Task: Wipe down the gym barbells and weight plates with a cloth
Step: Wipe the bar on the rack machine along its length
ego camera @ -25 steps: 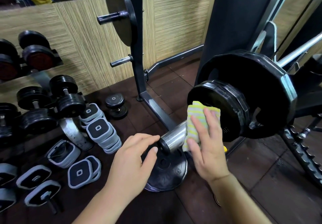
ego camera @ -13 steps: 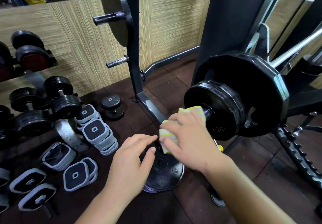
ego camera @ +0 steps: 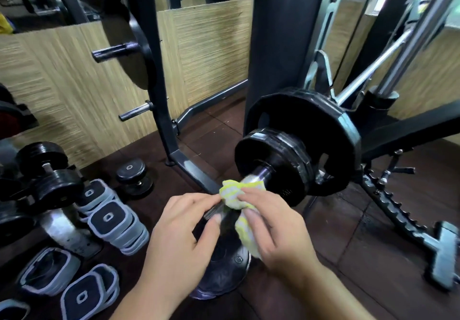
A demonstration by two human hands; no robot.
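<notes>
Right hand grips yellow-striped cloth wrapped round chrome barbell sleeve.
Left hand pinches the sleeve's tip beside it; black round weight plates sit just beyond.

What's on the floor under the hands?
A black weight plate lies flat on the floor. Its upper part is covered by the left hand, right hand, cloth and bar end.

A gym floor: loaded barbell, dumbbells racked left, rubber flooring, plate tree behind
</notes>
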